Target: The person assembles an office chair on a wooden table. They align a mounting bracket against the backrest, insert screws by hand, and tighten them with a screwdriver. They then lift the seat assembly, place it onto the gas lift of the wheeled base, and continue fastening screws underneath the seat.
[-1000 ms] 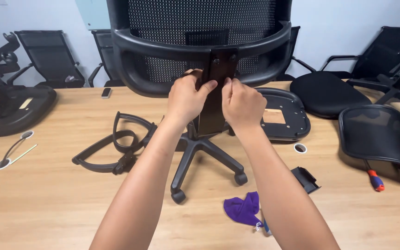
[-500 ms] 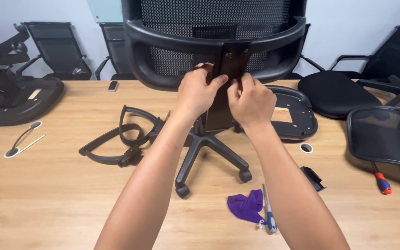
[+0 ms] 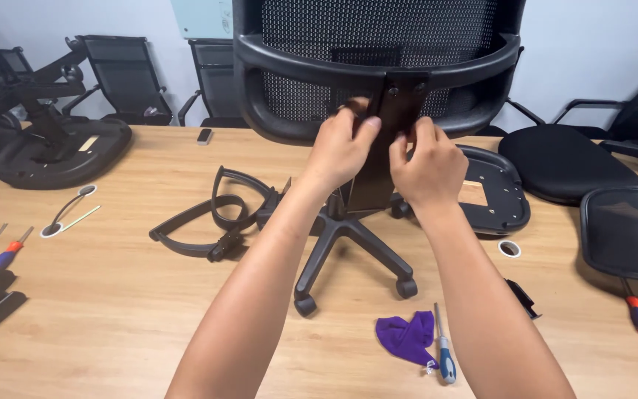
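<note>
Overhead, the view covers a light wooden table set against a pale wall, with further black office chairs and chair parts along the far edge.

A mesh chair back stands upright at the far centre of the table, its curved black frame running left to right. From the frame's middle a dark flat bracket runs down, long axis vertical, toward a five-star wheeled base lying on the table.

The left hand grips the bracket's left edge, thumb and fingers clamped on it. The right hand grips the right edge, fingers curled closed around it. Both forearms cross the near table and hide part of the base.

Left of the base lie two black armrest loops. Right of it rests a black seat pan. Near the right forearm lie a purple cloth and a blue-handled screwdriver. A red-handled screwdriver lies at the left edge.
</note>
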